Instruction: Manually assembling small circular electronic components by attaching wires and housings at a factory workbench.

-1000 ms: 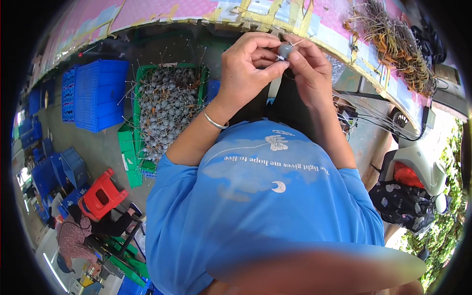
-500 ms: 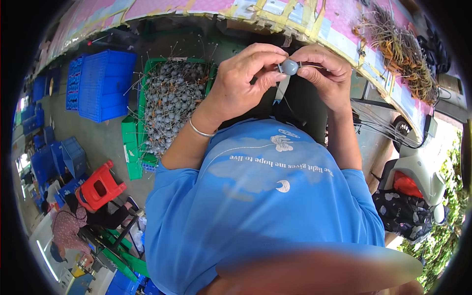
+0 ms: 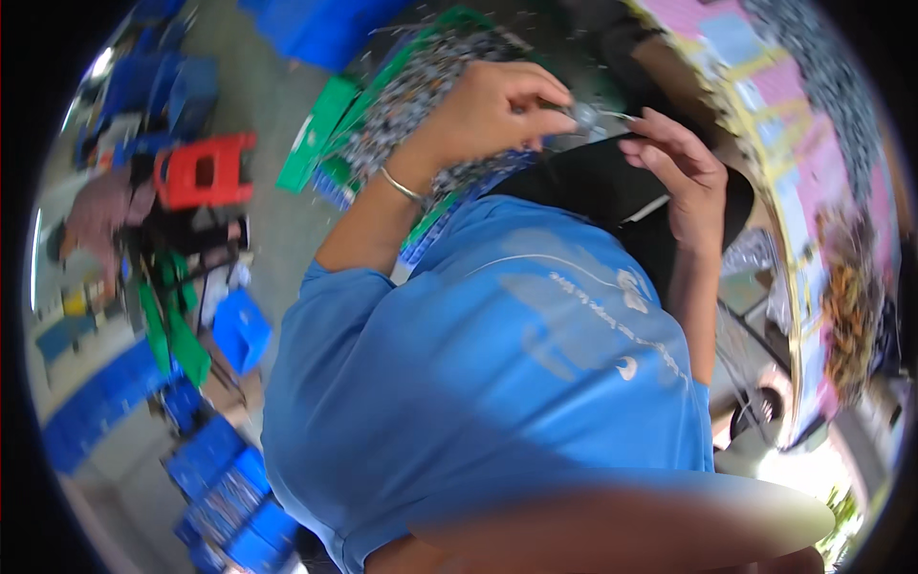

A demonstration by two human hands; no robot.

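My left hand (image 3: 502, 113), with a silver bangle at its wrist, pinches a small grey ball (image 3: 584, 118) between thumb and fingers. A pale thin wire (image 3: 617, 116) sticks out of the ball toward my right hand (image 3: 681, 172). That hand is open, its thumb and forefinger apart. The wire's end comes close to the right fingertips; blur hides whether they touch. Beneath my left hand lies a heap of similar grey balls with wires (image 3: 406, 107), in a green crate whose far parts are smeared by motion.
A worktable (image 3: 755, 115) with taped edges runs along the right, bearing a bundle of orange-brown wired pieces (image 3: 846, 335). Left are a green bin (image 3: 316, 134), a blue crate (image 3: 330, 29), a red stool (image 3: 206, 170) and a seated person (image 3: 105, 215). Blue bins (image 3: 225, 464) stand at lower left.
The view has swung round, so the table now stands at the right. My right hand has drawn away from the ball and its fingers have parted; the left still grips it.
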